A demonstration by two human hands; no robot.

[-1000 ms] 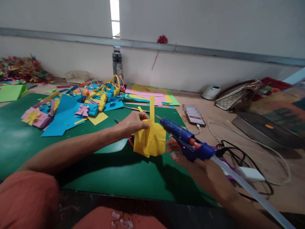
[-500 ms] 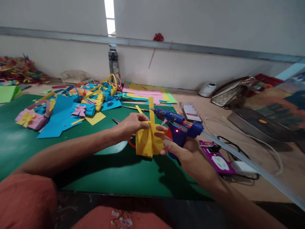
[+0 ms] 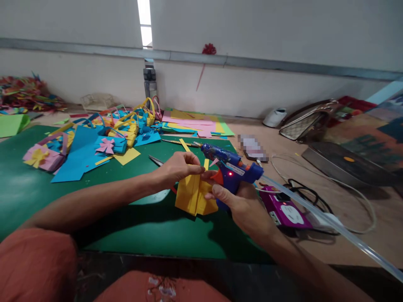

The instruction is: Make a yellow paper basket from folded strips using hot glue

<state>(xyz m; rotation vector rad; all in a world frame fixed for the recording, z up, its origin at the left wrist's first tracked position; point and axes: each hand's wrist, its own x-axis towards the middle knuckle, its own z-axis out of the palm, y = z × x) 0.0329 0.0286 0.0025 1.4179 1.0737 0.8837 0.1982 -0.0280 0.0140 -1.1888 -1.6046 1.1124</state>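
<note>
My left hand point(image 3: 182, 167) pinches the top edge of a folded yellow paper piece point(image 3: 189, 195), held above the green mat point(image 3: 132, 235). A yellow strip point(image 3: 206, 164) sticks up from behind the fingertips. My right hand point(image 3: 239, 201) is wrapped round a blue glue gun point(image 3: 233, 170) with a lit red light, its nozzle pointing left. The right fingertips also touch the yellow paper's right side. A long clear glue stick point(image 3: 333, 226) trails from the gun's back. Scissors point(image 3: 155, 160) lie behind the paper, their handles partly hidden.
Several small paper baskets point(image 3: 47, 155) and blue sheets point(image 3: 75, 153) lie at the left. Coloured sheets point(image 3: 201, 121) are stacked at the back. On the right are a phone point(image 3: 253, 149), a purple power strip point(image 3: 285, 209) with cables, a dark case point(image 3: 343, 163) and a handbag point(image 3: 302, 121).
My left fingers have moved right, onto the base of the upright yellow strip, which now shows much shorter. The yellow paper has tilted and dropped slightly. The glue gun has shifted a little left.
</note>
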